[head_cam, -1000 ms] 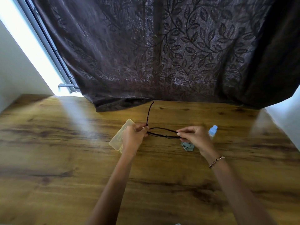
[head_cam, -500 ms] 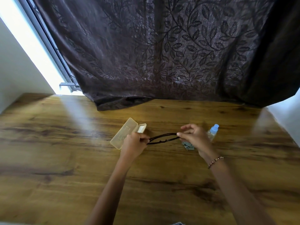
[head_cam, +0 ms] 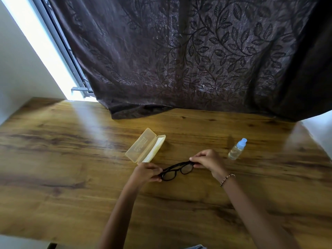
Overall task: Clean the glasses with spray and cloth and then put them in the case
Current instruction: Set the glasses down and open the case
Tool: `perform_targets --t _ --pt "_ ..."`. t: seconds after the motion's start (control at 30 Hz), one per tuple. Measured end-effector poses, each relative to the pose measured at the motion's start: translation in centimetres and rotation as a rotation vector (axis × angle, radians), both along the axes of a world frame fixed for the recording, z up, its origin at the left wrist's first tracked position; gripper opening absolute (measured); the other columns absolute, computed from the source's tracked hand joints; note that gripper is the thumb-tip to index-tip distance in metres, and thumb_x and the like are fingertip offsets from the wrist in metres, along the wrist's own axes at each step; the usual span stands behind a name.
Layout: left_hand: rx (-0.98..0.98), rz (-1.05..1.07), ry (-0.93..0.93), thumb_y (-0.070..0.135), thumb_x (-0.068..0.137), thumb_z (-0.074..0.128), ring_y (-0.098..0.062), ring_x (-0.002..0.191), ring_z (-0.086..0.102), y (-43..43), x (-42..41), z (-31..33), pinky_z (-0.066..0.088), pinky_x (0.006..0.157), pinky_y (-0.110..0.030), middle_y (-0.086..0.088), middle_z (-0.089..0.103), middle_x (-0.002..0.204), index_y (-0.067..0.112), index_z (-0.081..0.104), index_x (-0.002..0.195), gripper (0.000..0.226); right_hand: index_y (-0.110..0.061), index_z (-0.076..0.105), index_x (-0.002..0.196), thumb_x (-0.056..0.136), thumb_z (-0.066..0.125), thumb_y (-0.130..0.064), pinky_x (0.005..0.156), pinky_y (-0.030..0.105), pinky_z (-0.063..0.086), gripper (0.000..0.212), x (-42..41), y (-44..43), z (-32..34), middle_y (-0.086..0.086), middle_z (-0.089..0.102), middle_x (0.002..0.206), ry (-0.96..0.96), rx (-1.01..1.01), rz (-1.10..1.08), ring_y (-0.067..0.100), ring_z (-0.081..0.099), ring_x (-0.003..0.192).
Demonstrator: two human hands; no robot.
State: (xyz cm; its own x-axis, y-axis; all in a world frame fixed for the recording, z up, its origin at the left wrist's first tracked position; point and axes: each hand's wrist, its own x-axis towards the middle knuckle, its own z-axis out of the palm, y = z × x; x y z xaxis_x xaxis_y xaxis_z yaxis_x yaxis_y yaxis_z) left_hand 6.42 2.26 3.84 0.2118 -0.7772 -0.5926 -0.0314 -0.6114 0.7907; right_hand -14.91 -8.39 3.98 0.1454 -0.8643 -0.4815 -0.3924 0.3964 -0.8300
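Observation:
Black-framed glasses [head_cam: 177, 170] are held just above the wooden table [head_cam: 71, 168], lenses facing me. My left hand [head_cam: 146, 174] pinches their left end and my right hand [head_cam: 206, 159] pinches their right end. A pale yellow translucent case [head_cam: 144, 144] lies open on the table just beyond my left hand. A small spray bottle [head_cam: 237, 150] with a light blue cap lies to the right of my right hand. The cloth is hidden from view.
A dark leaf-patterned curtain [head_cam: 179, 60] hangs down onto the table's far edge. A bright window strip [head_cam: 45, 51] and white wall are at the left. The table's near edge runs along the bottom left.
The temple arm that stood up has been folded in. The glasses have turned so the lenses face me and have come nearer, away from the case. The small cloth is no longer visible.

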Motion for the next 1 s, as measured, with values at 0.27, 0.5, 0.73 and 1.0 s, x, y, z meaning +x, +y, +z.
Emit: perform_targets --t 0.27,0.5,0.73,1.0 --pt "-0.025 0.078 -0.029 0.015 0.085 0.068 -0.022 0.073 0.072 0.8 0.2 -0.8 0.058 0.062 -0.023 -0.015 0.07 0.096 0.003 0.065 0.109 0.027 -0.003 0.065 0.069 0.076 0.079 -0.005 0.055 0.02 0.057 0.015 0.3 0.0 -0.4 0.01 0.068 0.081 0.006 -0.037 0.004 0.013 0.067 0.065" --pt "-0.079 0.114 -0.145 0.027 0.086 0.066 -0.016 0.074 0.07 3.4 2.0 -0.7 0.055 0.056 -0.022 -0.007 0.072 0.084 0.007 0.068 0.095 0.023 -0.012 0.069 0.079 0.087 0.067 -0.03 0.041 0.007 0.043 0.02 0.8 0.0 0.9 -0.002 0.067 0.064 0.402 -0.269 0.14 0.003 0.06 0.049" --pt "-0.21 0.445 -0.398 0.033 0.086 0.066 -0.017 0.069 0.068 4.1 5.0 -0.8 0.057 0.06 -0.032 -0.007 0.07 0.083 0.01 0.065 0.096 0.025 -0.016 0.07 0.091 0.09 0.062 -0.038 0.066 0.035 0.055 0.023 5.9 -1.5 2.3 0.006 0.072 0.08 0.303 -0.412 0.269 0.021 0.068 0.07" --pt "-0.292 0.466 -0.373 0.016 0.089 0.064 -0.02 0.08 0.068 0.1 5.3 -1.7 0.058 0.077 -0.042 -0.002 0.065 0.09 0.005 0.062 0.116 0.029 -0.008 0.069 0.092 0.088 0.066 -0.034 0.068 0.032 0.061 0.026 9.9 -2.2 1.7 0.008 0.074 0.081 0.163 -0.315 0.192 0.016 0.069 0.063"
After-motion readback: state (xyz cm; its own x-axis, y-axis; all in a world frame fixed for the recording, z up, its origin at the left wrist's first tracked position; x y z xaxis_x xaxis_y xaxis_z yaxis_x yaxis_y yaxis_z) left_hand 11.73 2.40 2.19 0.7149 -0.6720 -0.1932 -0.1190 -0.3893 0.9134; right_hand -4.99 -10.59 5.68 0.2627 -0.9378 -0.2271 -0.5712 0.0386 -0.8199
